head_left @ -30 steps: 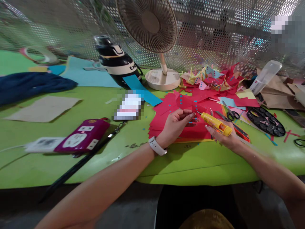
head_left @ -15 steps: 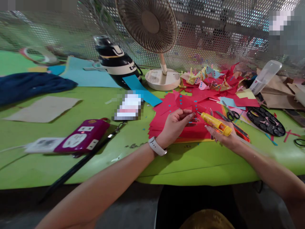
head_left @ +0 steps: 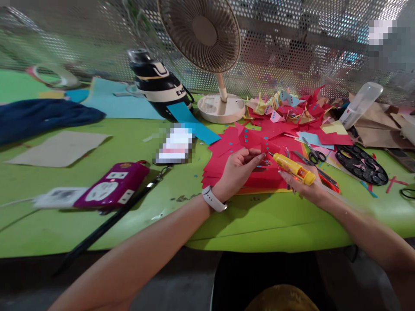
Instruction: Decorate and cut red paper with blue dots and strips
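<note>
Head view: centre frame, above tabletop (head_left: 129,224).
Left hand (head_left: 238,170): pinches red paper (head_left: 251,140).
Right hand (head_left: 306,188): clamped on yellow tool (head_left: 293,167).
Risk: tool tip could catch left fingers (head_left: 259,156), so close.

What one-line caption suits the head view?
Right hand holds a yellow tool, tip toward the left hand, over red paper.

The fan (head_left: 201,34) is cut off on top. Front-left of it a flat item (head_left: 177,144) is blurred; front-right, what the left hand (head_left: 238,170) pinches by the yellow tool (head_left: 293,168) is too small to tell.
</note>
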{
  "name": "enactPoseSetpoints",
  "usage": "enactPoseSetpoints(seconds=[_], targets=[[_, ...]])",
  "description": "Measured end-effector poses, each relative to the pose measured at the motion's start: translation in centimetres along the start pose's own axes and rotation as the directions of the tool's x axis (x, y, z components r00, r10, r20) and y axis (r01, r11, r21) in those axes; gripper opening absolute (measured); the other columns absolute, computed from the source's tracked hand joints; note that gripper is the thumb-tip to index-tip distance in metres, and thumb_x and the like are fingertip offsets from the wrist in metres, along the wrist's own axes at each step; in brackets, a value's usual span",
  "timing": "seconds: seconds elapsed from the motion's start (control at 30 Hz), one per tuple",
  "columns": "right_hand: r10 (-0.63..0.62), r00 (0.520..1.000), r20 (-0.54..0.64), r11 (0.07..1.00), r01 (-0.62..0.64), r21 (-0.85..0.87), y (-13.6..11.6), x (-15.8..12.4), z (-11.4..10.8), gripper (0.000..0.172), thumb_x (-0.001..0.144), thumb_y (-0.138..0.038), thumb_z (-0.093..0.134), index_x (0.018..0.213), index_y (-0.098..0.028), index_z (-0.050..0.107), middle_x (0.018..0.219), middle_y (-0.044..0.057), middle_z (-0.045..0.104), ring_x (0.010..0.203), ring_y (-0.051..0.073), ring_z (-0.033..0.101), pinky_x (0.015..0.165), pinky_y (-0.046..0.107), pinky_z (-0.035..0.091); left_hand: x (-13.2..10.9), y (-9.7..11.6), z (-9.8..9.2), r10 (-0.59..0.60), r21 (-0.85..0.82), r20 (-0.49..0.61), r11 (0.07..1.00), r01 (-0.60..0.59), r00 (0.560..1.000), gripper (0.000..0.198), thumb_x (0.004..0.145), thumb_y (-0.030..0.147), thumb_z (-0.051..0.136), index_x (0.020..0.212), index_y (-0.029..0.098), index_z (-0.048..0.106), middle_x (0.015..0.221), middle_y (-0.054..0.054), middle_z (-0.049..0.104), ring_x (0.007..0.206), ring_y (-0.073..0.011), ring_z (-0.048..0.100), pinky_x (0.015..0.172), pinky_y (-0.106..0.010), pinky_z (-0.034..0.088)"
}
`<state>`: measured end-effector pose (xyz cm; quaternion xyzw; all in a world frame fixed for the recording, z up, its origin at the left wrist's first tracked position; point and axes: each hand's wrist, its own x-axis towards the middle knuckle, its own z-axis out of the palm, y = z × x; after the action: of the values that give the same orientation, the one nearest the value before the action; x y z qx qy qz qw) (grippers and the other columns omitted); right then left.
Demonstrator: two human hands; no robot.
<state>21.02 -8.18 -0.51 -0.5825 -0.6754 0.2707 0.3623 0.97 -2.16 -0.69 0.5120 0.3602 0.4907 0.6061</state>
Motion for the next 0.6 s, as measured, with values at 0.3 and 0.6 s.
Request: enactPoseSetpoints(seconds=[0.3, 0.6], targets=[[-0.016, 1.000, -0.015, 1.000, 0.015, -0.020, -0.28, -0.02, -0.11, 0.034, 0.085, -0.052, 0.063, 0.068, -0.023, 0.058, 0.055, 0.000, 0.055, 0.049, 0.014, 0.051, 0.046, 0.030, 0.044, -0.06, 0.12, 0.01, 0.002, 0.003, -0.003, 1.000, -0.002, 1.000, 0.045, 0.066, 0.050, 0.083, 0.088, 0.016, 0.063, 0.082, -0.006, 0.076, 0.076, -0.0218, 0.075, 0.073, -0.035, 0.062], [-0.031, 0.999, -0.036, 0.997, 0.029, -0.065, -0.19, 0.13, -0.01, 0.039, 0.085, -0.058, 0.060, 0.071, -0.022, 0.061, 0.056, 0.000, 0.055, 0.051, 0.015, 0.052, 0.046, 0.029, 0.042, 0.05, -0.16, 0.00, 0.014, -0.006, 0.013, 1.000, -0.014, 1.000, 0.048, 0.065, 0.053, 0.083, 0.088, 0.015, 0.064, 0.082, -0.007, 0.077, 0.077, -0.0238, 0.076, 0.073, -0.037, 0.062]])
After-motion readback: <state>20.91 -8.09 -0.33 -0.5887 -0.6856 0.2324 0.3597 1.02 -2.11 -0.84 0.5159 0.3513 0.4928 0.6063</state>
